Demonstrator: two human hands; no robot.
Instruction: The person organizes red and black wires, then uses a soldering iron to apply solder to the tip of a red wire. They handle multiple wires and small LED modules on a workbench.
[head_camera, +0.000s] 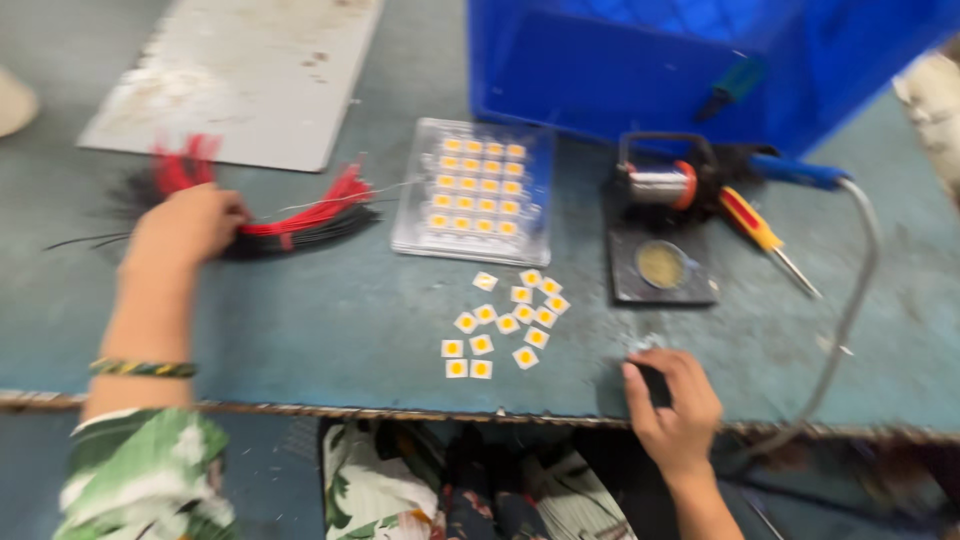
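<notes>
Left hand (185, 225) down on the bundle of red and black wires (290, 220) at the far left of the worktop (330, 330), fingers curled over the bundle, so grip closed on the wires. Right hand (675, 405) near the front edge, fingers pinched narrow around a small dark object (655, 383), too blurry to tell what. Between them, loose yellow-centred chips (505, 325) scattered below the clear tray (475, 190) of more chips. Soldering iron stand (665, 235) with its cable (850, 290) just right of that, a red-and-yellow screwdriver (765, 235) alongside, blue crate (700, 60) behind. Risk-wise: dragging the wires sideways could probably sweep the loose chips around, and snagging that cable might tug the iron off its stand.
</notes>
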